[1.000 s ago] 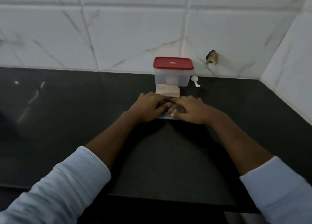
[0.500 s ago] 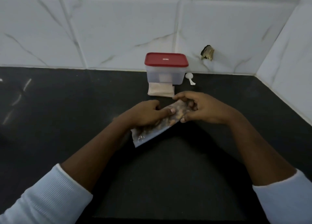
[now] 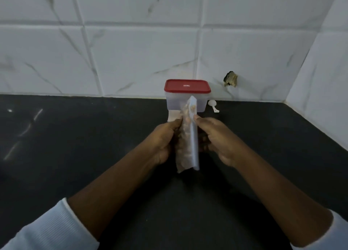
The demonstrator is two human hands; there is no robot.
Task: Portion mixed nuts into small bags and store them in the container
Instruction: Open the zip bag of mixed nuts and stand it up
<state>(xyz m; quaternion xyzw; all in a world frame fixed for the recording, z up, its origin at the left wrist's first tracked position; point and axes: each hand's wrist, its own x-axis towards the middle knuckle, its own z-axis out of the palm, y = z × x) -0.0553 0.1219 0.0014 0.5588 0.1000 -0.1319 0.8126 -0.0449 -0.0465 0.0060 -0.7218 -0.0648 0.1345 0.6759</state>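
Observation:
A clear plastic bag of mixed nuts (image 3: pixel 187 140) stands on end between my hands, lifted above the black counter (image 3: pixel 75 155). My left hand (image 3: pixel 163 142) grips its left side and my right hand (image 3: pixel 216 138) pinches its right edge. Behind the bag, against the wall, sits a clear container (image 3: pixel 173 104) with its red lid (image 3: pixel 187 86) shut. A stack of small bags (image 3: pixel 172 116) lies in front of the container, partly hidden by my left hand. A small white scoop (image 3: pixel 213 105) rests to the right of the container.
White marble-look tiles form the back wall and the right wall (image 3: pixel 323 80), meeting in a corner at the right. A chipped hole (image 3: pixel 230 79) shows in the back tile above the scoop.
Both hands picked the bag of nuts up from the counter near the container, drew it toward me and turned it from lying slanted to standing on end.

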